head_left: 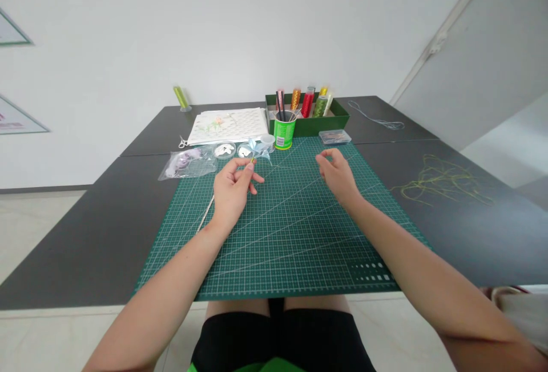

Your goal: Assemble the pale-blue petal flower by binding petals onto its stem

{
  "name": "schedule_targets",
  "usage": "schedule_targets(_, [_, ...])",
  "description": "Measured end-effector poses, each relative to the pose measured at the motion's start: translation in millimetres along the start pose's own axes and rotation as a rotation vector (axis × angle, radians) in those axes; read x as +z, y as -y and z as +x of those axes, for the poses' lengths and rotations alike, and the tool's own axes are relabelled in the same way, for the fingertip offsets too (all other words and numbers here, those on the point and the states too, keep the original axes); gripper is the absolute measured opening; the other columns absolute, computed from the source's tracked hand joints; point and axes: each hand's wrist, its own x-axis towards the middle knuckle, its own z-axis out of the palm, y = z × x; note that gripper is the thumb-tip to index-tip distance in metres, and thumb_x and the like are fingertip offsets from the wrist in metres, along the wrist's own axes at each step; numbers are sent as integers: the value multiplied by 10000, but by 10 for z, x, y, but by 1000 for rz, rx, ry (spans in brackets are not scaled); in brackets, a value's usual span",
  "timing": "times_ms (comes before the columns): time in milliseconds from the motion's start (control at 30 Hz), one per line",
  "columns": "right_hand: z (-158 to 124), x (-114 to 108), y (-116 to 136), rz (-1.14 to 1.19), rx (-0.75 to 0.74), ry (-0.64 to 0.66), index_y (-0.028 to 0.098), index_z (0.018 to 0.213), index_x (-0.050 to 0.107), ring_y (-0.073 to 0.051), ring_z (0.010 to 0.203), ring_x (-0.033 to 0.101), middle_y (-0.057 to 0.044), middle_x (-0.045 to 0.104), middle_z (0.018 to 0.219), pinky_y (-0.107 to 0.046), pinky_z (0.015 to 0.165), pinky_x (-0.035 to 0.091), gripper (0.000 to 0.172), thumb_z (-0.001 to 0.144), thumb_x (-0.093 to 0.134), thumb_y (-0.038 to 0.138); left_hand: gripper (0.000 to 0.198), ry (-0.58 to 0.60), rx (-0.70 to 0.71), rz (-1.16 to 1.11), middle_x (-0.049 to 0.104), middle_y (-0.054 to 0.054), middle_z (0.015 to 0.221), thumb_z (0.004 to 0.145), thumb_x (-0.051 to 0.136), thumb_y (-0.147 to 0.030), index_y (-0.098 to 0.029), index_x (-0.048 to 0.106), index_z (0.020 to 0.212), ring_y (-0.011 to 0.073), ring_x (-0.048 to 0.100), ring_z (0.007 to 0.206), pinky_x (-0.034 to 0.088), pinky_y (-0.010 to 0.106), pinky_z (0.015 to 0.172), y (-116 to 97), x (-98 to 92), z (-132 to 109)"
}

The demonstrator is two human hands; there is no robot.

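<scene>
Between thumb and forefinger, my left hand (233, 186) pinches the short green-yellow stem of a small pale blue flower (260, 148), its petals pointing up and away from me. To the right and a little apart, my right hand (337, 172) is raised over the green cutting mat (291, 229) with thumb and fingertips pressed together. Anything in that pinch is too fine to make out. A thin rod (205, 214) lies on the mat, partly hidden by my left wrist and forearm.
At the back, a green can (284, 134) of tools stands before a green box (310, 126) of thread spools. Left are white sheets (231, 126), scissors (183, 142), a plastic bag (188, 162) and a round case (224, 150). Right are a clear case (334, 137) and loose yellow-green threads (445, 181).
</scene>
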Motion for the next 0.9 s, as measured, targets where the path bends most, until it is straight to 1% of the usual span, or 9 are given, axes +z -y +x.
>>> schedule_targets(133, [-18, 29, -9, -206, -222, -56, 211, 1162, 602, -231, 954, 636, -94, 682, 1105, -422, 885, 493, 347, 882, 552, 409, 222, 85, -8, -41, 729, 1, 652, 878, 640, -382, -171, 645, 947, 64, 525, 395, 387, 177, 432, -38, 11, -20])
schedule_targets(233, [-105, 92, 49, -80, -290, 54, 235, 1263, 618, -258, 1291, 528, -90, 589, 1390, -484, 1128, 363, 412, 911, 537, 431, 230, 143, -25, -72, 723, -2, 632, 874, 647, -387, -169, 645, 946, 61, 515, 392, 380, 172, 432, -60, 30, -40])
schedule_targets(333, [-242, 178, 125, 209, -187, 282, 271, 1284, 629, -233, 1341, 512, -54, 606, 1392, -465, 1179, 328, 420, 891, 612, 420, 241, 188, -67, -109, 721, 3, 628, 857, 663, -390, -160, 649, 928, 55, 497, 386, 367, 170, 431, -73, 55, -61])
schedule_targets(533, [-513, 356, 246, 831, 162, 613, 260, 1145, 708, -190, 1257, 592, -38, 682, 1282, -378, 1135, 409, 318, 840, 697, 352, 272, 240, -205, -226, 690, -16, 606, 808, 710, -406, -159, 651, 904, 48, 471, 389, 344, 165, 408, -69, 91, -81])
schedule_targets(633, [-573, 391, 253, 804, 181, 688, 245, 1181, 686, -136, 882, 702, -23, 751, 983, -311, 882, 552, 346, 856, 684, 364, 269, 259, -250, -270, 675, -30, 598, 794, 730, -400, -162, 653, 892, 38, 456, 390, 334, 155, 405, -58, 97, -80])
schedule_targets(667, [-581, 390, 251, 751, 163, 684, 240, 1186, 680, -106, 666, 654, 13, 717, 780, -273, 715, 557, 345, 870, 668, 379, 269, 262, -261, -273, 675, -30, 600, 793, 733, -398, -162, 655, 896, 37, 453, 391, 331, 154, 405, -52, 97, -78])
schedule_targets(733, [-587, 370, 256, 581, 74, 621, 219, 1132, 694, -61, 406, 392, 92, 485, 495, -205, 450, 388, 304, 893, 638, 398, 271, 262, -277, -260, 683, -25, 611, 794, 734, -394, -159, 660, 907, 36, 453, 394, 326, 153, 407, -36, 95, -72])
schedule_targets(800, [-588, 331, 280, 366, -81, 517, 194, 1003, 725, -51, 395, 252, 103, 357, 455, -203, 402, 231, 235, 906, 620, 381, 274, 259, -288, -234, 701, -11, 635, 796, 731, -391, -154, 665, 916, 36, 457, 400, 329, 155, 416, -16, 91, -65])
schedule_targets(900, [-595, 260, 341, 104, -338, 420, 176, 893, 745, -55, 443, 334, 54, 485, 526, -217, 440, 247, 216, 923, 582, 316, 283, 252, -290, -179, 726, 13, 672, 808, 714, -402, -147, 667, 921, 41, 469, 411, 346, 163, 440, 19, 88, -52])
